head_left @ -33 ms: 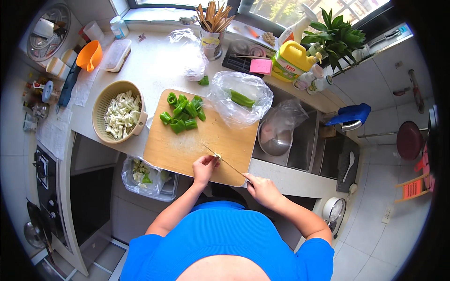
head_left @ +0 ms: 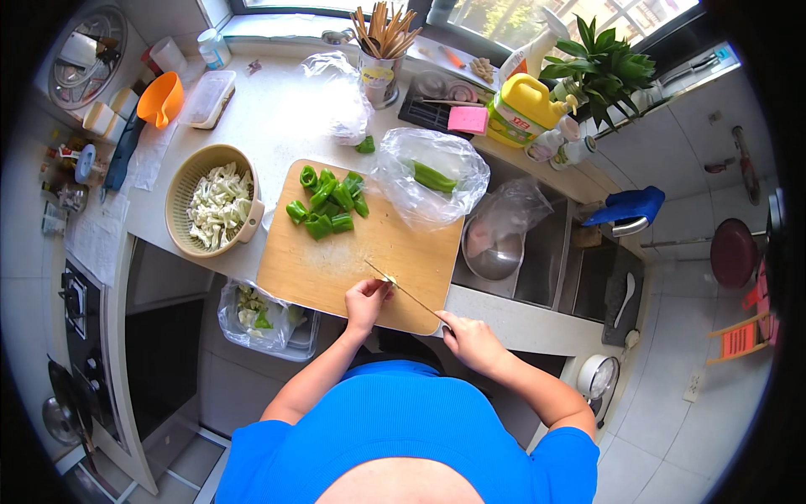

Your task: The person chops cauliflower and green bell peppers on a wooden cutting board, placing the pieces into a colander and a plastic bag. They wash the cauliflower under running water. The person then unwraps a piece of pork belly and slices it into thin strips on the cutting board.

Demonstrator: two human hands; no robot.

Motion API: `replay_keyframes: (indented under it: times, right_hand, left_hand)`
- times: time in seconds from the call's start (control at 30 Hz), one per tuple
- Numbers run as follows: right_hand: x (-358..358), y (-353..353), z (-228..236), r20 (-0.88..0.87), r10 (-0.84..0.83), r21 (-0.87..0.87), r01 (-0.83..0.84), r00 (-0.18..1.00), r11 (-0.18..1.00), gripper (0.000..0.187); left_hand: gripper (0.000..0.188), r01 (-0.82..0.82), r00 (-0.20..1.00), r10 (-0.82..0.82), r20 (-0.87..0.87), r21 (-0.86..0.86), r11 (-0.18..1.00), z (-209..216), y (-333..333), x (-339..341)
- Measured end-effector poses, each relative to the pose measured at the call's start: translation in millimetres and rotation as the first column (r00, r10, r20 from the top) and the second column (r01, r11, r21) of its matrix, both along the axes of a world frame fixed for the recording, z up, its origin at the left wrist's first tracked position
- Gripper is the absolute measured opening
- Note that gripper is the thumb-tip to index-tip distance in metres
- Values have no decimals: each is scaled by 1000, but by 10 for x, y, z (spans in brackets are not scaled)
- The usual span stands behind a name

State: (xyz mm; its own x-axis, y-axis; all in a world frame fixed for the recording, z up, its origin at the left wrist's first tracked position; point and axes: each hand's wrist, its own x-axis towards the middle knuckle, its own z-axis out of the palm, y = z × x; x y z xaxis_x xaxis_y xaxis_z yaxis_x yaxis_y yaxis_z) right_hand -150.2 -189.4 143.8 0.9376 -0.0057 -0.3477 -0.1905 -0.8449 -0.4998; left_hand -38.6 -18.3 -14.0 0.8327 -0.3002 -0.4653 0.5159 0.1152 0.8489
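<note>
I compared this view with the earlier frame and found no clear shift in hands, knife or food. My left hand (head_left: 366,304) had its fingers bent and pinched on a small pale piece of food (head_left: 389,280), whose kind I could not tell. The piece lay near the front edge of the cutting board (head_left: 315,273), right of its middle. My right hand (head_left: 470,340) was closed around the handle of a knife (head_left: 416,303), its blade slanting up and left across the piece; I could not tell how deep any cut went. The cut green peppers (head_left: 321,202) matched their earlier place at the back left of the board. Beside them, the plastic bag (head_left: 399,172) with a whole pepper (head_left: 434,176) likewise remained unmoved.
</note>
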Motion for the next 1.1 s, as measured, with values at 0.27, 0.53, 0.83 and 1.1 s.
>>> replay_keyframes:
  times: [0.27, 0.53, 0.83, 1.1]
  right_hand:
    - [227, -47, -89, -111, 35, 57, -28, 993, 998, 31]
    - [250, 132, -745, 63, -43, 104, 36, 997, 994, 35]
    - [261, 0, -474, -121, -331, 414, 350, 936, 840, 28]
    - [261, -231, -346, -617, -279, 697, 676, 736, 241, 13]
  left_hand:
    - [12, 15, 1000, -15, -3, 1, 1000, 2, 20, 10]
    - [11, -17, 999, 17, 36, 8, 1000, -39, 17, -32]
    - [21, 190, 981, -191, 30, 13, 982, 22, 380, -91]
    - [27, 569, 787, -616, -16, 403, 717, 574, 386, 183]
